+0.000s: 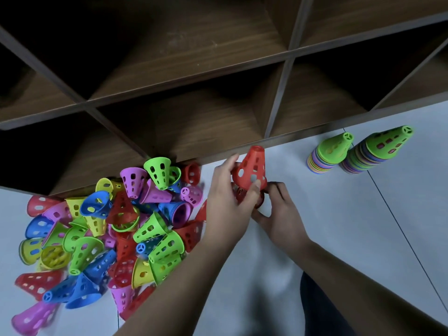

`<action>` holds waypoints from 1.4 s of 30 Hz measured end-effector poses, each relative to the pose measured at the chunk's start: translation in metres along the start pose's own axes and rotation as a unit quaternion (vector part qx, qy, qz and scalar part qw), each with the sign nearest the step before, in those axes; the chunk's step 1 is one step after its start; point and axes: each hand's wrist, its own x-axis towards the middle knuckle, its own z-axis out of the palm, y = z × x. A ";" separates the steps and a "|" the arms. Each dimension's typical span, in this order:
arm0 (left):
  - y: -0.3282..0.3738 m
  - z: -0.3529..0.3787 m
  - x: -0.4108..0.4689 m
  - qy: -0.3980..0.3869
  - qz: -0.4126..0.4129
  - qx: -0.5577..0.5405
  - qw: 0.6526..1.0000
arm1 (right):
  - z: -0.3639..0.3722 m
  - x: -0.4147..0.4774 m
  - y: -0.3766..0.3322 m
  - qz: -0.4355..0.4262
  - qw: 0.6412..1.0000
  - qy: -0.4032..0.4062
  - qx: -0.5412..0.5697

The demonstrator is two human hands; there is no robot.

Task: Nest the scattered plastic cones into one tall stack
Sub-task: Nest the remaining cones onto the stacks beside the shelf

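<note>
A heap of loose perforated plastic cones (116, 229) in red, green, blue, yellow and purple lies on the pale floor at the left. My left hand (225, 202) grips an upright red cone (252, 170) by its wide lower rim. My right hand (278, 214) sits just below and to the right of it, fingers curled around a second red cone (242, 196) that is mostly hidden under the first. Two nested stacks stand at the right, a shorter one (327, 154) and a taller one (378, 149), each topped by a green cone.
A dark wooden shelf unit (218, 76) with open cubbies runs along the far side, its bottom edge right behind the heap and the stacks. Grey floor tiles (339, 226) spread between my hands and the stacks. My dark trouser leg (322, 309) shows at the bottom.
</note>
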 end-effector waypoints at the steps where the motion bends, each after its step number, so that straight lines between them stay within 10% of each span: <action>1: -0.005 0.004 -0.001 -0.013 -0.001 0.020 1.000 | 0.001 0.000 0.002 0.014 1.000 -0.009 0.003; 11: -0.057 0.014 -0.005 -0.084 0.032 0.172 0.981 | 0.005 -0.005 0.008 0.222 0.958 -0.052 0.172; 23: -0.062 0.020 0.006 -0.094 0.016 0.154 0.983 | 0.016 0.004 0.003 0.382 0.746 -0.090 0.537; 34: -0.048 0.013 0.033 -0.206 0.081 0.177 0.959 | -0.021 0.041 0.027 0.359 0.778 0.020 0.515; 42: -0.054 -0.053 0.027 -0.345 0.234 0.303 0.857 | -0.011 0.055 0.023 0.336 0.831 -0.026 0.443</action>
